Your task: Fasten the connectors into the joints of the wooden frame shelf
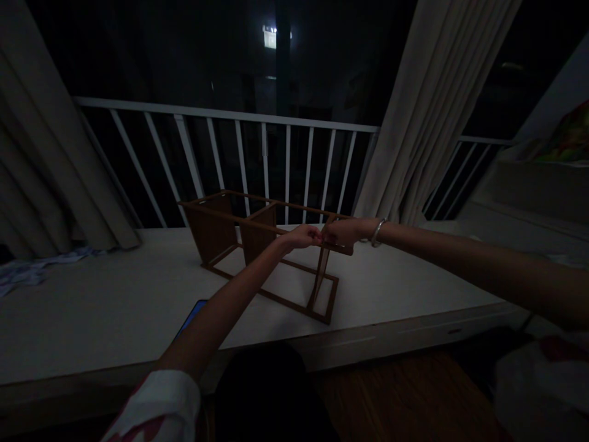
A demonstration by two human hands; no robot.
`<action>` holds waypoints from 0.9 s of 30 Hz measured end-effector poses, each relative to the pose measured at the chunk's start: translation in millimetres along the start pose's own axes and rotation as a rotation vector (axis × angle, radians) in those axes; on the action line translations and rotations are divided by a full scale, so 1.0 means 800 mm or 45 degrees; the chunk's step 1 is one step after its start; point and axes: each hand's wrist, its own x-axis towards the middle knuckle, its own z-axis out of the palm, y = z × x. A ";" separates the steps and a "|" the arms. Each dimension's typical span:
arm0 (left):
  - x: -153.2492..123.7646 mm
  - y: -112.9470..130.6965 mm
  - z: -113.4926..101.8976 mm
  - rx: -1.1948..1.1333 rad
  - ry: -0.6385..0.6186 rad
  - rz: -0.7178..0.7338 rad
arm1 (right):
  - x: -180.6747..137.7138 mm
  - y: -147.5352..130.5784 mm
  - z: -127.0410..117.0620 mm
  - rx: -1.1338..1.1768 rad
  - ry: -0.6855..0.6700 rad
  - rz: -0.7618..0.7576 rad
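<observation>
A brown wooden frame rack (239,236) with open panels and two dividers stands on a white ledge (101,294) in front of a railing. My left hand (304,236) is closed in a pinch on the rack's near top rail. Right beside it, touching it, my right hand (343,232) is also closed on the same rail near the right end panel. A silver bangle (377,232) sits on my right wrist.
A white railing (257,153) and a dark window lie behind the ledge, with curtains (432,104) at both sides. A blue flat object (191,316) lies on the ledge by my left forearm. Crumpled cloth (32,267) lies at far left. Wooden floor shows below.
</observation>
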 end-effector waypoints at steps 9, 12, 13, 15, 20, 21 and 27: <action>0.000 0.002 0.001 0.008 -0.004 0.005 | 0.002 0.017 0.016 -0.001 0.139 -0.070; 0.001 0.002 0.002 0.001 -0.001 0.008 | -0.002 0.018 0.016 -0.005 0.161 -0.100; 0.001 0.002 0.002 0.000 -0.001 0.008 | -0.003 0.018 0.016 -0.002 0.170 -0.115; 0.000 0.004 0.002 0.011 -0.002 -0.002 | -0.006 0.018 0.015 0.003 0.188 -0.140; -0.006 0.018 0.002 0.037 -0.010 -0.042 | -0.007 0.023 0.016 -0.040 0.228 -0.197; -0.007 0.020 0.002 0.027 -0.011 -0.038 | -0.006 0.025 0.018 -0.040 0.235 -0.206; -0.006 0.020 0.003 -0.063 -0.026 -0.033 | -0.008 0.029 0.023 -0.033 0.273 -0.233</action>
